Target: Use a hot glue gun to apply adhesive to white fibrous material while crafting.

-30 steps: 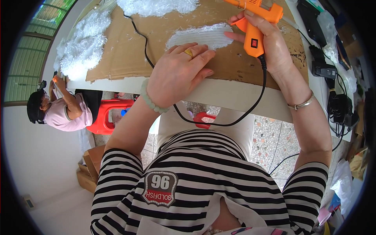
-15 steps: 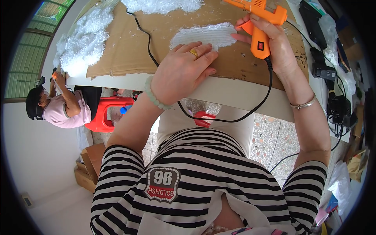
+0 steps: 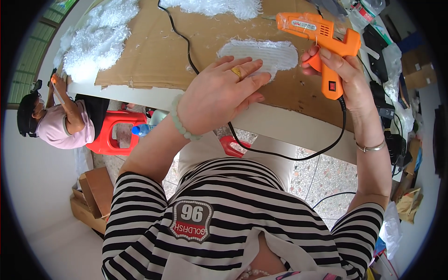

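Observation:
My right hand (image 3: 347,77) is wrapped round the handle of an orange hot glue gun (image 3: 332,77), its fingers at the trigger. The gun is held above the right part of the cardboard, nozzle pointing left. An oval white ribbed piece (image 3: 280,53) with frayed, stringy edges lies on the cardboard, left of the gun's handle. My left hand (image 3: 219,91) rests palm down, its outstretched fingers over the near left part of this piece. What lies under the palm is hidden. The gun's black cord (image 3: 322,151) loops down in front of the table edge.
Brown cardboard (image 3: 154,51) covers much of the white table. Fluffy white fibre heaps (image 3: 95,51) lie at left and at the far edge (image 3: 219,5). A second black cord (image 3: 179,32) crosses the cardboard. Adapters (image 3: 387,109) crowd the right. Another person (image 3: 60,121) works at left, near a red stool (image 3: 114,140).
The glue gun and my right hand have drawn back toward me and a little right. My right fingers have come away from the white piece. The whole view has shifted slightly.

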Motion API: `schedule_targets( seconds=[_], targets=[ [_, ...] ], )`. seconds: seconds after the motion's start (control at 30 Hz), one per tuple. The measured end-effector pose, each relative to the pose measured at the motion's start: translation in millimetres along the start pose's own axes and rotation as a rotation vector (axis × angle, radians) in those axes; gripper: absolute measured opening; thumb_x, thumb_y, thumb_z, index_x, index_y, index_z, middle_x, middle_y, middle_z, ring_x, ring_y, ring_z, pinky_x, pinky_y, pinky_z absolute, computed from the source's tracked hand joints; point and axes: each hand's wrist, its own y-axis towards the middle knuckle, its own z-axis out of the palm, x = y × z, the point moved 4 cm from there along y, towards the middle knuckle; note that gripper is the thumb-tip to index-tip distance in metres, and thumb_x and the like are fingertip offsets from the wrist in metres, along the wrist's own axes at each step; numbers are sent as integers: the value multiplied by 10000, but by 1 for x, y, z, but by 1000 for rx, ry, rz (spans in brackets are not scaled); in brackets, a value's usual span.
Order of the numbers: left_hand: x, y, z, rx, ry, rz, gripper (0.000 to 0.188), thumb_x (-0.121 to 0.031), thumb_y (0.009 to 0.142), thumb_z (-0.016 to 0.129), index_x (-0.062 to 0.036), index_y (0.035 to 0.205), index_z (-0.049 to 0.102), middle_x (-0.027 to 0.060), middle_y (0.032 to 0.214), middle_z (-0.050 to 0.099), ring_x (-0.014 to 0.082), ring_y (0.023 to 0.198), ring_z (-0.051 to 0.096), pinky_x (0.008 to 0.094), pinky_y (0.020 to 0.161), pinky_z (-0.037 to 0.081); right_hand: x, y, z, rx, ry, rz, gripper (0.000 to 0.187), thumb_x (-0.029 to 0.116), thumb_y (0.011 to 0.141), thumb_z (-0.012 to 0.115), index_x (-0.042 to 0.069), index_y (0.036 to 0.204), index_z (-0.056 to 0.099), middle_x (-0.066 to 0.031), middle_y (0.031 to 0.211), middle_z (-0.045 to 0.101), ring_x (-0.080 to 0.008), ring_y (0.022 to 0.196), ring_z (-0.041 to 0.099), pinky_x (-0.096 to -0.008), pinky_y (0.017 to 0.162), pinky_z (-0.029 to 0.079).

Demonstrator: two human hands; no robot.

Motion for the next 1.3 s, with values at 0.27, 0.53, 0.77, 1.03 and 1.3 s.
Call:
schedule_targets(
  seconds=[0.27, 0.53, 0.77, 1.03, 1.3],
  targets=[
    [13, -20, -8, 34, -21, -79, 401, -283, 756, 704, -72, 1079, 595, 127, 1093, 628, 299, 1054, 588, 486, 971, 396, -3, 6, 24, 64, -178, -32, 393, 310, 891, 612, -13, 1102, 535, -98, 958, 609, -192, 874, 594, -322, 785, 480],
    [18, -26, -6, 83, -71, -116, 459, -328, 745, 704, -92, 1125, 603, 87, 1148, 611, 283, 1101, 567, 510, 981, 376, -18, 10, 30, 90, -273, 89, 449, 351, 895, 616, -8, 1142, 508, -80, 982, 582, -186, 912, 574, -312, 819, 449],
    [22, -23, -5, 60, -98, -110, 458, -315, 716, 720, -87, 1099, 615, 88, 1117, 625, 280, 1071, 584, 508, 980, 379, -23, 14, 30, 69, -280, 154, 413, 305, 891, 634, 5, 1147, 512, -67, 991, 593, -165, 916, 569, -300, 823, 446],
    [22, -24, -4, 62, -101, -122, 452, -314, 719, 720, -82, 1092, 615, 86, 1120, 626, 286, 1067, 587, 506, 978, 382, -22, 16, 35, 44, -387, 164, 293, 192, 910, 613, 17, 1129, 530, -37, 927, 607, -119, 879, 570, -260, 791, 444],
    [22, -24, -3, 71, -81, -122, 445, -317, 736, 712, -85, 1101, 608, 79, 1124, 625, 281, 1067, 586, 507, 984, 375, -22, 15, 33, -43, -469, 73, 265, 217, 877, 645, -5, 1014, 601, 1, 799, 583, -73, 732, 511, -230, 651, 424]
  ],
)
